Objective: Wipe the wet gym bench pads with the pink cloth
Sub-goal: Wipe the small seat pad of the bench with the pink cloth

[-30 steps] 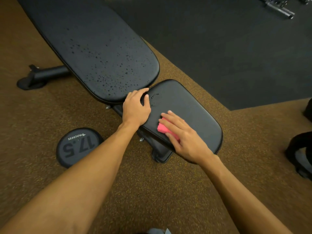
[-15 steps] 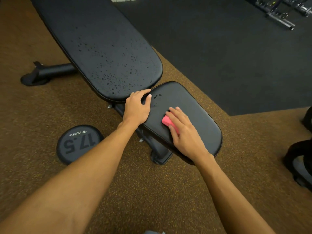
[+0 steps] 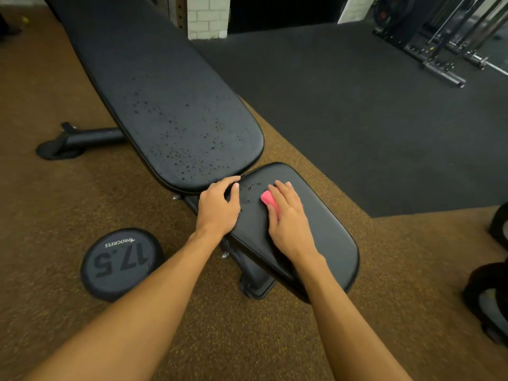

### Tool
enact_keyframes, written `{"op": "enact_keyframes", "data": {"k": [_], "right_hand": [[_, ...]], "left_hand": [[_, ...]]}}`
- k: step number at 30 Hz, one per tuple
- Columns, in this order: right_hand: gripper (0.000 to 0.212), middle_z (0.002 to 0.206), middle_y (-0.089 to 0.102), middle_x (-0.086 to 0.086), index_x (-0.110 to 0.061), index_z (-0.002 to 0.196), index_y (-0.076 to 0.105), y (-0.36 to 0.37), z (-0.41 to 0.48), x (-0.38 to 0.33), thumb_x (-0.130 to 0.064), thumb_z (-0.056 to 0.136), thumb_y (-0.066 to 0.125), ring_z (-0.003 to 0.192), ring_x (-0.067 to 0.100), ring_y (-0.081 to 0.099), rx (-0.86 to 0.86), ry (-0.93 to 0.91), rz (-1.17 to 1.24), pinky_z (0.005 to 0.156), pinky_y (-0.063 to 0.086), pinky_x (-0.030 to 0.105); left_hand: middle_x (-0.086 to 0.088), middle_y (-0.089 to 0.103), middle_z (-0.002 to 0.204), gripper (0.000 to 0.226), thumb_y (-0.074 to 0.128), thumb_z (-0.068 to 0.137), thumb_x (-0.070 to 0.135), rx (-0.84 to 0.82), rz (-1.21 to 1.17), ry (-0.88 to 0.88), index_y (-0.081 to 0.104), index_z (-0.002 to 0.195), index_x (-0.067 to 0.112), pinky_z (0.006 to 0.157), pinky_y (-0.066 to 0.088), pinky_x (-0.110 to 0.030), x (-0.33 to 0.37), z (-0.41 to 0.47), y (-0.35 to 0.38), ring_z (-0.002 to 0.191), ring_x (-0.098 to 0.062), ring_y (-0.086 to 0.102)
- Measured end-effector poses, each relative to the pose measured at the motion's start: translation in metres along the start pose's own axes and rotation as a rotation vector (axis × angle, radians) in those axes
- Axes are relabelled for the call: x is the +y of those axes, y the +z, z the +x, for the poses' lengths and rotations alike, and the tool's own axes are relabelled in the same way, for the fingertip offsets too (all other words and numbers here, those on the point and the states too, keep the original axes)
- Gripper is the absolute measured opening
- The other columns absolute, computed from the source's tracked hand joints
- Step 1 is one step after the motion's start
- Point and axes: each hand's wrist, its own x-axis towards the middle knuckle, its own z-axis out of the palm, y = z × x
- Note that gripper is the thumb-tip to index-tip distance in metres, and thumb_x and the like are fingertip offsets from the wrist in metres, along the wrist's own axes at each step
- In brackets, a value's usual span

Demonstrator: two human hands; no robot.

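Pink cloth (image 3: 265,198) lies on the seat pad (image 3: 324,243), near its far edge, pressed flat under the right hand's fingers; only its left end shows.

At the far left, the bench's black foot bar (image 3: 82,138) rests on the brown floor (image 3: 41,215). Nearer, a round black weight (image 3: 121,264) marked 17.5 lies flat on that floor, just beside the left forearm. The long back pad (image 3: 165,105) runs from the upper left towards the centre, and water droplets bead its near half.

The left hand (image 3: 218,209) rests on the seat pad's far left corner, fingers curled over the edge into the gap below the back pad, thumb lying on top. A few droplets (image 3: 251,187) sit on the seat pad between the two hands. The right hand (image 3: 288,224) lies palm down with fingers nearly straight, pointing away from the person, flattening the cloth against the pad.

Right of the bench, a dark rubber mat (image 3: 371,105) covers the floor, with a metal rack (image 3: 439,50) at its far right corner. A black object (image 3: 489,292), cut off by the picture's edge, sits on the brown floor at the right.
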Motion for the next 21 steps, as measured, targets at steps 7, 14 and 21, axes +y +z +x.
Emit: {"op": "enact_keyframes", "data": {"k": [7, 14, 21], "right_hand": [[0.046, 0.169, 0.041, -0.002, -0.018, 0.158, 0.051, -0.015, -0.008, 0.016, -0.034, 0.115, 0.046, 0.164, 0.014, 0.021, -0.118, -0.245, -0.021, 0.134, 0.019, 0.035], [0.046, 0.169, 0.041, 0.005, -0.012, 0.158, 0.05, 0.009, 0.043, 0.0, -0.027, 0.115, 0.046, 0.164, 0.025, 0.021, -0.055, -0.069, -0.001, 0.134, 0.018, 0.044], [0.046, 0.169, 0.041, 0.002, -0.015, 0.158, 0.051, -0.007, 0.043, 0.023, -0.031, 0.115, 0.048, 0.163, 0.02, 0.022, -0.033, -0.054, -0.019, 0.133, 0.023, 0.043]], "left_hand": [[0.001, 0.073, 0.129, 0.031, 0.054, 0.107, 0.031, 0.014, 0.025, -0.009, 0.072, 0.132, 0.026, 0.111, 0.049, -0.034, 0.001, -0.001, 0.001, 0.123, -0.016, 0.065], [0.001, 0.074, 0.125, 0.031, 0.054, 0.107, 0.028, 0.024, 0.039, -0.011, 0.072, 0.132, 0.025, 0.108, 0.05, -0.03, 0.003, -0.002, 0.0, 0.12, -0.015, 0.066], [0.0, 0.073, 0.122, 0.029, 0.056, 0.106, 0.024, 0.051, 0.014, -0.031, 0.074, 0.13, 0.024, 0.104, 0.048, -0.027, 0.006, -0.003, -0.001, 0.115, -0.015, 0.067]]}}
